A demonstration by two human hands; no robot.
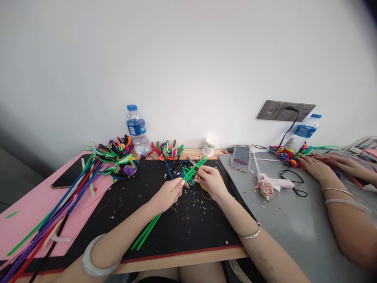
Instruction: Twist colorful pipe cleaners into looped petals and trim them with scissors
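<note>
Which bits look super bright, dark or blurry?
In the head view, the wall glows brightest near the white cup; the top right corner is dark; blocky squares cover a phone-like thing; the co-worker's arm at right looks blurry; the green sticks look clearer.

bottles: 2 | cup: 1 | glue gun: 1 | own hands: 2

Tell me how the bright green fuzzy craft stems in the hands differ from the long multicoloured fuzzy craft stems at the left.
The bright green fuzzy craft stems share one colour; the long multicoloured fuzzy craft stems mix purple, red, blue and others. The green stems are gripped in the bare left hand; the multicoloured stems lie unheld across the flat pink sheet. Both sets are thin and long.
</note>
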